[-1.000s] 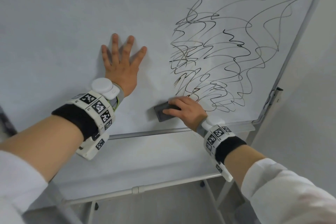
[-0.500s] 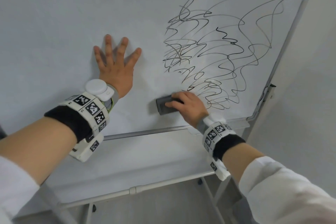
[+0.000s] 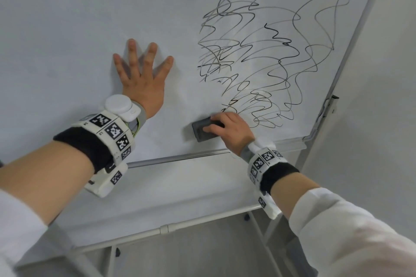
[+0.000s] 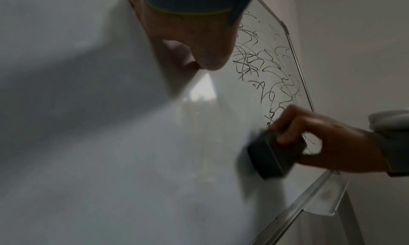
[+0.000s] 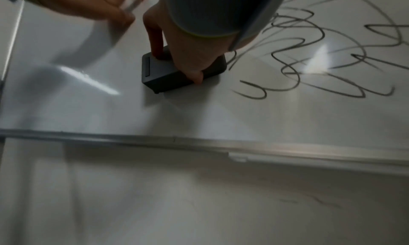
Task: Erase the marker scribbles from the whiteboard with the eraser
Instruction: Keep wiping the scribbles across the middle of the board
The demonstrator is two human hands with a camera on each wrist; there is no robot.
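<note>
Dark eraser (image 3: 206, 130) gripped in the curled right hand (image 3: 231, 131), pressed to the whiteboard (image 3: 67, 18) below the marker scribbles (image 3: 265, 51), near the bottom frame (image 3: 180, 157), left hand (image 3: 141, 83) spread flat alongside.

I wear white sleeves (image 3: 351, 231), black wristbands (image 3: 279, 177) and white wrist units (image 3: 112, 135) covered in black-and-white square markers.

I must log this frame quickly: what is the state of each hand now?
Left hand: open, fingers spread flat on the whiteboard.
Right hand: closed on the eraser, pressing it to the board.
</note>
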